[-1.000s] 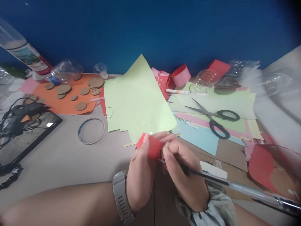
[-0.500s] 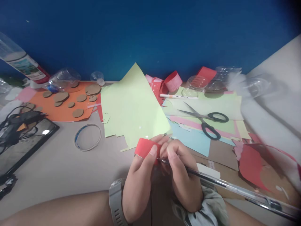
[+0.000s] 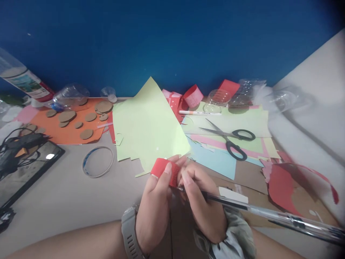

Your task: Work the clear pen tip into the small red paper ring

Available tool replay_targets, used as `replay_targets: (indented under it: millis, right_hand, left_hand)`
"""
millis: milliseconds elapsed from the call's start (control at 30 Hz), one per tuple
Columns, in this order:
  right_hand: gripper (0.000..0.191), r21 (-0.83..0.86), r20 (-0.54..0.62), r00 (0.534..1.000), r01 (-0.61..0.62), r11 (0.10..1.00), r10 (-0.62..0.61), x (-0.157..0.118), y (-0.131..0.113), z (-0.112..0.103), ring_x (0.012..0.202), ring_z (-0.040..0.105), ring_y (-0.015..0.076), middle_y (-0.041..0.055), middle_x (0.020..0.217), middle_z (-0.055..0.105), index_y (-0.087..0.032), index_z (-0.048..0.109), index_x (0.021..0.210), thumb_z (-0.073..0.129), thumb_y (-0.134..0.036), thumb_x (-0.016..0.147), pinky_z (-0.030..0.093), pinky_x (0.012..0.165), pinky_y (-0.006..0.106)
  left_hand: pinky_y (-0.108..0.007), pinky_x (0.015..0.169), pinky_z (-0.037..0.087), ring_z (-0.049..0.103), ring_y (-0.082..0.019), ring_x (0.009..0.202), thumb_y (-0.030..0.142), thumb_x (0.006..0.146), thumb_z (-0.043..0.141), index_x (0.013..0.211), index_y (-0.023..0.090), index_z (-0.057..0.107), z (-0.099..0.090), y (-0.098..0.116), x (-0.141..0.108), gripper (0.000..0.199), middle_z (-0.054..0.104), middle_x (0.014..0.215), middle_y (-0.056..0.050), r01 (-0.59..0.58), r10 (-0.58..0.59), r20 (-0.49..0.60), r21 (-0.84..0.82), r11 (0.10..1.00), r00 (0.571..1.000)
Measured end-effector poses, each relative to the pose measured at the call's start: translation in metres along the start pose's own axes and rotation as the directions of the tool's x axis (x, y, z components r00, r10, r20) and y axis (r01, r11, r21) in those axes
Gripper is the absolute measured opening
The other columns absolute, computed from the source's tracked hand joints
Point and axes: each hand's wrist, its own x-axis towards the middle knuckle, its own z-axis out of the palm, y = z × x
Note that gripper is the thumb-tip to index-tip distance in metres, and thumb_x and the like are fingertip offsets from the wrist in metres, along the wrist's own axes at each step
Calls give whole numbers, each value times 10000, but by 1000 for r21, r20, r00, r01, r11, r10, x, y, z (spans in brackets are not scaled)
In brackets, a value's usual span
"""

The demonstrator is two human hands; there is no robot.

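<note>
Thumb and fingers of my left hand point(image 3: 157, 194) close around a small red paper piece point(image 3: 160, 166), which looks rolled or curved. My right hand point(image 3: 201, 198) grips a clear-barrelled pen point(image 3: 258, 210) close to its point. The pen tip touches or nearly touches the lower right edge of the red paper; fingers partly hide that spot. Just beyond both hands lies a large light-green paper sheet point(image 3: 148, 126) with a stepped cut edge. To the right, open scissors point(image 3: 229, 138) with black handles rest on coloured papers.
Cardboard discs point(image 3: 67, 116) lie on an orange sheet point(image 3: 56, 131) at the left. A tape roll point(image 3: 97, 162), a dark tablet-like device point(image 3: 29, 172) with cables and a plastic bottle point(image 3: 70, 97) are nearby. Red paper rings point(image 3: 193, 96) and a marker point(image 3: 199, 113) sit by the blue wall point(image 3: 161, 43).
The view has shifted slightly, so the table items appear a little further left and lower. Both hands keep hold of the red paper and pen; the paper is tilted slightly differently.
</note>
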Motion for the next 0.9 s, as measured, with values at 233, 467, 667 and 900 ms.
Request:
replay_targets:
  millis: [233, 467, 667, 900]
  right_hand:
    - [411, 59, -63, 995, 87, 995, -83, -3, 4, 4, 639, 507, 196, -6, 711, 531, -264, 512, 781, 506, -387, 1173, 415, 573, 340]
    - [331, 3, -53, 997, 62, 998, -62, 0, 0, 3, 580, 466, 186, -24, 686, 507, -277, 513, 790, 552, -292, 1118, 375, 520, 324]
    - [350, -73, -16, 999, 51, 996, -52, 1, -1, 1, 559, 424, 159, -38, 665, 473, -268, 488, 752, 541, -253, 1097, 354, 506, 301]
    - [373, -127, 25, 999, 32, 991, -29, 0, 1, -2, 572, 417, 153, -41, 661, 455, -265, 465, 737, 538, -281, 1102, 355, 522, 298]
  left_hand:
    - [-504, 1277, 442, 685, -345, 1414, 418, 1068, 710, 1261, 226, 855, 7, 5, -1, 308, 866, 1285, -82, 19, -13, 83, -74, 997, 996]
    - [-487, 1201, 469, 707, -335, 1303, 437, 1059, 719, 1205, 225, 832, 5, 5, -3, 281, 858, 1193, -66, 26, -23, 60, -37, 999, 998]
    - [-515, 1134, 447, 707, -357, 1217, 462, 1046, 724, 1190, 221, 812, 3, 3, -2, 294, 827, 1040, -63, 35, -35, 30, -14, 999, 999]
    - [-475, 1241, 416, 664, -329, 1388, 447, 1075, 708, 1299, 225, 828, 3, 2, -1, 338, 851, 1277, -67, -15, 18, 95, -32, 999, 995]
